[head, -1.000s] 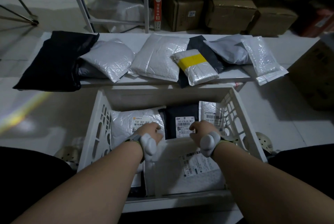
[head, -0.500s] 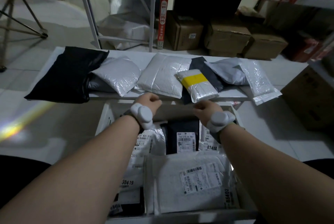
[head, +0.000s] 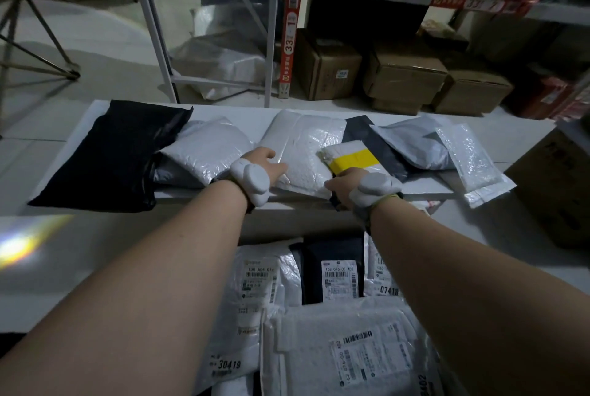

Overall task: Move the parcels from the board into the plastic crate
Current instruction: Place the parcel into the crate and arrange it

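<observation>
Shelving and cardboard boxes (head: pixel 405 76) back a white board (head: pixel 79 127) strewn with parcels. Left hand (head: pixel 261 165) rests on a white bubble mailer (head: pixel 303 146), fingers apparently flat; right hand (head: pixel 348 185) seems to grip the yellow-taped parcel (head: pixel 351 156). Labelled parcels already fill the crate (head: pixel 335 360) below.

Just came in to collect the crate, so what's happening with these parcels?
A person is mid-transfer. Both hands are at the board: the left hand rests on the big white parcel, the right hand is at the near edge of the yellow-taped parcel. Several parcels, including a black one, still lie on the board. Labelled parcels already fill the crate below.
</observation>
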Tool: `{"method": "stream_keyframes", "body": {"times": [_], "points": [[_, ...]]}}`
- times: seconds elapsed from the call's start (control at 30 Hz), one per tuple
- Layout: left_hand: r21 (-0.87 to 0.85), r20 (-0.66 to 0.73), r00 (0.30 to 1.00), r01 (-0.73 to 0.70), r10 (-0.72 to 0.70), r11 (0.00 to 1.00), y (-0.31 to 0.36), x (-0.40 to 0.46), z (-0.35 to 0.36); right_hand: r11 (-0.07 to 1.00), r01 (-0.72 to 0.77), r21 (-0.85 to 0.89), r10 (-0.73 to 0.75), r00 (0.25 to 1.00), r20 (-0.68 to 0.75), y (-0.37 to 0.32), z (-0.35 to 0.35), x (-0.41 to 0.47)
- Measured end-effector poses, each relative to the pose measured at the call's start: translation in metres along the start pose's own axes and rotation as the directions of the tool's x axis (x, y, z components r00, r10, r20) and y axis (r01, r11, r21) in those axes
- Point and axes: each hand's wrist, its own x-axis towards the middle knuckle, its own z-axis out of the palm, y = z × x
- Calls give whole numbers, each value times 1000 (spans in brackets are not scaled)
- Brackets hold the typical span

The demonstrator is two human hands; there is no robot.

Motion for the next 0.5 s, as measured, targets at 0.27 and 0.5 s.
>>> {"method": "stream_keyframes", "body": {"times": [0.27, 0.5], "points": [[-22, 45, 994, 104, -103, 994, -10, 23, 8, 977, -130, 168, 118, 990, 79, -19, 1, 10], [-82, 0, 987, 162, -163, 983, -22, 33, 3, 813, -225, 538, 181, 974, 134, -23, 9, 19]]}}
